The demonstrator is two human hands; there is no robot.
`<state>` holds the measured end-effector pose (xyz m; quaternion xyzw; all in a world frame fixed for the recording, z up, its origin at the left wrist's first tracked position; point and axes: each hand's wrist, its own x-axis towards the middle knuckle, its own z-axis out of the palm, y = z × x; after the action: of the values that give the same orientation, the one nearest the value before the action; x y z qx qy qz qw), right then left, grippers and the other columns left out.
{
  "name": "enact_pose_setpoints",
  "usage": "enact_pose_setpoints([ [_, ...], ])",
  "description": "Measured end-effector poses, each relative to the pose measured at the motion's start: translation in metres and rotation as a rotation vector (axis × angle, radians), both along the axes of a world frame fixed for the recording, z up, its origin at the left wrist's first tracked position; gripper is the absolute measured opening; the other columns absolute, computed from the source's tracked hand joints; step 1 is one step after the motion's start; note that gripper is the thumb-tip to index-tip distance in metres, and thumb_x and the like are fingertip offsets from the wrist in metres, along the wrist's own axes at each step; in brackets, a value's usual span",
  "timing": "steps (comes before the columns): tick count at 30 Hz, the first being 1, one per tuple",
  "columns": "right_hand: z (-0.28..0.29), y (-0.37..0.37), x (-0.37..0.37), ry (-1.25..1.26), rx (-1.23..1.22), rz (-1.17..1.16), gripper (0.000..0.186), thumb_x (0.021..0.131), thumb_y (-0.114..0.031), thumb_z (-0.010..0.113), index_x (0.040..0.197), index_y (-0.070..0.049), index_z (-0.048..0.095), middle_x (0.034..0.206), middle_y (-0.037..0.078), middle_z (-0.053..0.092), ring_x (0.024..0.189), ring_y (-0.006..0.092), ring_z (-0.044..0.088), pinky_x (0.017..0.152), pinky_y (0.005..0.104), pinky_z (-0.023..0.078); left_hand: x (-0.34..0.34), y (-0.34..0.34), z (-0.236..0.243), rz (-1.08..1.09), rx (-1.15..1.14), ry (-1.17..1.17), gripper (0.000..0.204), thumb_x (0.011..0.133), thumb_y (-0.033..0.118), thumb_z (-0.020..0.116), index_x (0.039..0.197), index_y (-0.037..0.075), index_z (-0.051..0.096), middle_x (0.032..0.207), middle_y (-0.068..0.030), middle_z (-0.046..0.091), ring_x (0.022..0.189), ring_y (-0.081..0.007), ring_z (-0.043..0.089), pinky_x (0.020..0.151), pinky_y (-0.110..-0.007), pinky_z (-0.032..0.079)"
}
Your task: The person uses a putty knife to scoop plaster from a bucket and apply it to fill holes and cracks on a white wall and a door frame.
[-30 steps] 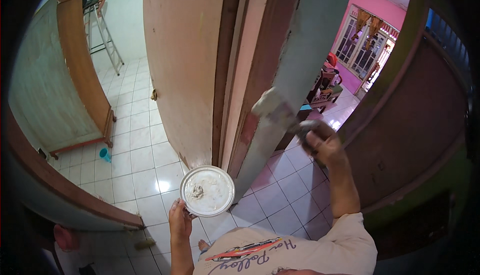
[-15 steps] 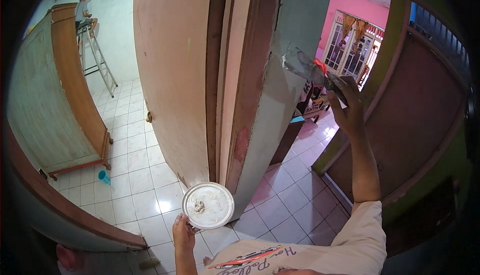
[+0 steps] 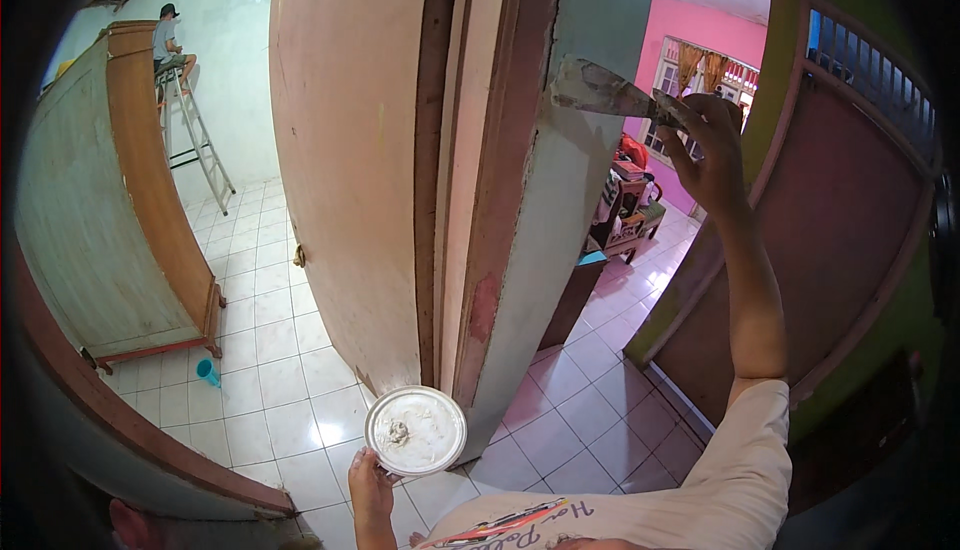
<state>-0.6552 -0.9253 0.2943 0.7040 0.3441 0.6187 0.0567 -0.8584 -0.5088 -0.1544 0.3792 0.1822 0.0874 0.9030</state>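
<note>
My right hand (image 3: 712, 150), raised at the right, is closed round the handle of a putty knife (image 3: 600, 90). The broad, smeared blade points left and lies against or just in front of the pale blue-grey wall edge (image 3: 585, 170) beside the door frame; whether it touches I cannot tell. Low in the middle, my left hand (image 3: 372, 485) grips the rim of a round white lid (image 3: 430, 440). A small lump of putty (image 3: 398, 432) sits on the lid's left part, with thin smears around it.
A brown door (image 3: 350, 170) stands left of the frame (image 3: 495, 180). Beyond it are a wooden wardrobe (image 3: 165, 200), a teal cup (image 3: 208, 370) on the tiles, and a person (image 3: 170, 40) on a ladder (image 3: 195, 140). At right, furniture (image 3: 628, 210) fills part of a pink room, near a dark red door panel (image 3: 810, 240).
My right hand has risen a little with the putty knife, and its blade has shifted up and left along the wall edge. The lid sits slightly lower in view.
</note>
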Motion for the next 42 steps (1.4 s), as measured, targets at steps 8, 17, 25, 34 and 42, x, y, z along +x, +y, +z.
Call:
enact_pose_setpoints([
  [8, 0.003, 0.001, 0.000, -0.020, -0.057, -0.037, 0.038, 0.086, -0.023, 0.074, 0.122, -0.012, 0.067, 0.100, 0.007, 0.060, 0.097, 0.0252, 0.057, 0.091, 0.0419, 0.037, -0.001, -0.001, -0.010, 0.021, -0.025, 0.015, 0.023, 0.099, 0.017, 0.048, 0.114, -0.001, 0.052, 0.105, -0.0151, 0.067, 0.084, -0.0222, 0.071, 0.065, -0.039, 0.063],
  [17, -0.022, -0.006, 0.003, 0.091, -0.047, 0.003, 0.035, 0.082, -0.015, 0.075, 0.116, -0.009, 0.067, 0.097, 0.007, 0.059, 0.093, 0.0253, 0.058, 0.089, 0.0430, 0.039, -0.006, -0.005, -0.005, 0.041, -0.014, 0.014, 0.019, 0.098, 0.016, 0.049, 0.109, 0.001, 0.053, 0.097, -0.0121, 0.068, 0.081, -0.0208, 0.071, 0.060, -0.037, 0.063],
  [25, -0.023, 0.000, 0.003, 0.070, -0.063, 0.010, 0.037, 0.083, -0.016, 0.074, 0.118, -0.011, 0.068, 0.097, 0.006, 0.057, 0.092, 0.0260, 0.057, 0.089, 0.0411, 0.039, -0.006, -0.006, -0.005, 0.062, -0.013, 0.019, 0.021, 0.099, 0.018, 0.049, 0.110, 0.001, 0.053, 0.099, -0.0124, 0.068, 0.080, -0.0203, 0.071, 0.062, -0.037, 0.063],
  [34, -0.026, -0.005, 0.005, 0.117, -0.032, -0.039, 0.034, 0.085, -0.018, 0.073, 0.118, -0.010, 0.068, 0.099, 0.008, 0.057, 0.093, 0.0276, 0.057, 0.091, 0.0426, 0.040, -0.007, -0.006, -0.003, 0.041, 0.003, 0.029, 0.020, 0.099, 0.018, 0.048, 0.109, 0.001, 0.053, 0.100, -0.0131, 0.067, 0.080, -0.0208, 0.071, 0.061, -0.036, 0.062],
  [42, -0.022, -0.004, -0.003, 0.086, -0.028, -0.011, 0.035, 0.084, -0.017, 0.074, 0.118, -0.010, 0.068, 0.097, 0.007, 0.057, 0.092, 0.0262, 0.057, 0.087, 0.0415, 0.040, -0.004, -0.008, 0.002, 0.034, 0.022, 0.044, 0.020, 0.099, 0.017, 0.048, 0.110, 0.002, 0.053, 0.099, -0.0119, 0.067, 0.080, -0.0196, 0.070, 0.060, -0.035, 0.061],
])
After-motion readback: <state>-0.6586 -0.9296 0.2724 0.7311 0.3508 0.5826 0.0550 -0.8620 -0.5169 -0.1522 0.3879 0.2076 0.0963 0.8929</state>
